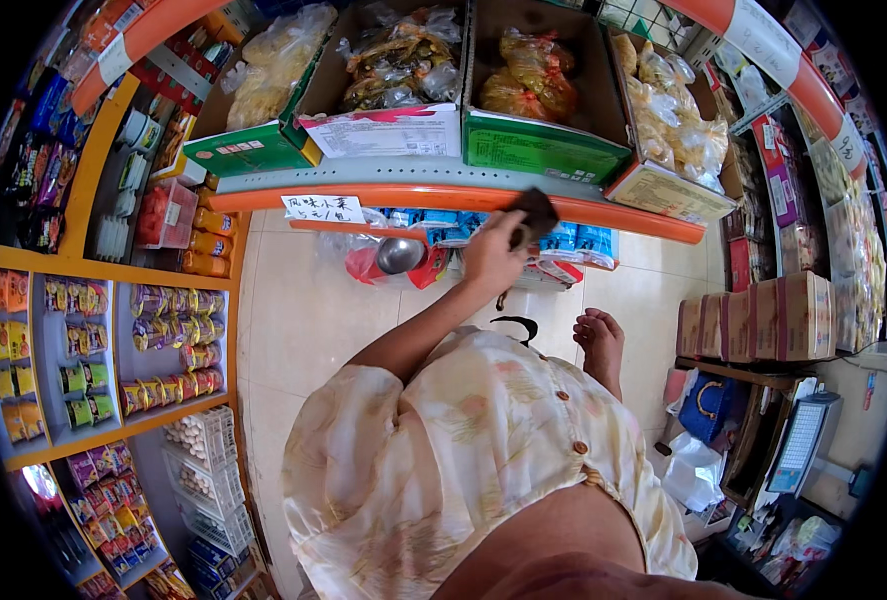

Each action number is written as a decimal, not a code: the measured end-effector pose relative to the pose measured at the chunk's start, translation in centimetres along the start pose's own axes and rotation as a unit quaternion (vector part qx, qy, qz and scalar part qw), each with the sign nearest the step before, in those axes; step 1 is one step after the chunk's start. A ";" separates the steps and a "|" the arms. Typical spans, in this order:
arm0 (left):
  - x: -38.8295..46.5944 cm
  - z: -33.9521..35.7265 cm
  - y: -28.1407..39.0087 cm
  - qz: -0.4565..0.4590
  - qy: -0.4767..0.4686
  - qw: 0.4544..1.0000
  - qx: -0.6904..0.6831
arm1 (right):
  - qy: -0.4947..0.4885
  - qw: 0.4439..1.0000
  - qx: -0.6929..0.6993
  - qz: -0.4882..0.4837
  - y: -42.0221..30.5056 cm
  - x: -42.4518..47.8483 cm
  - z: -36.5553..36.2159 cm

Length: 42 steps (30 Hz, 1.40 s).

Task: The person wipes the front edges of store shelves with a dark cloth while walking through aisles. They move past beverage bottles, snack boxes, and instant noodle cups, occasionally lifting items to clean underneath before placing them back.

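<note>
My left hand (494, 253) reaches forward to the shelf's orange front rail (428, 198). It grips a dark brown cloth (539, 214), blurred, which overlaps the rail; whether it presses on it I cannot tell. A narrow brown end hangs beneath that hand. Near my right side, my right hand (599, 339) hangs with loosely bent fingers and nothing visible in it. Above the rail, open cardboard boxes stand on a grey perforated shelf (383, 168): a green one (541, 154) with bagged food (529, 79), and a white-fronted one (391, 133) to its left.
Blue packets (593, 241) and a metal bowl (400, 255) sit below the rail. A handwritten card (323, 209) hangs on it. Yellow-framed shelves (105, 270) with cup noodles (177, 300) run along the left. Stacked cartons (777, 319) and a blue bag (702, 405) are on the right.
</note>
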<state>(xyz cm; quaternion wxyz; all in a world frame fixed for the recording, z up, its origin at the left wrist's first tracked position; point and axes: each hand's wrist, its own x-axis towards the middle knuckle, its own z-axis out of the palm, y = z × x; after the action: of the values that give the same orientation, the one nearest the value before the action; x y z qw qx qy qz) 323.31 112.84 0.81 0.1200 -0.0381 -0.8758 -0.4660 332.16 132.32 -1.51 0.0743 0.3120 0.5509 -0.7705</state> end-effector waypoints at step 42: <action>9.2 -9.6 2.0 0.127 -0.200 0.857 0.457 | -0.024 1.000 0.016 -0.009 1.7 -0.1 3.2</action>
<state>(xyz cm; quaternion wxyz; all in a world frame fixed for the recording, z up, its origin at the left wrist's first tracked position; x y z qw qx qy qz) 316.41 105.66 9.86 0.0042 -0.1826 -0.9829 0.0233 331.75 128.78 -2.15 0.0759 0.2896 0.5396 -0.7869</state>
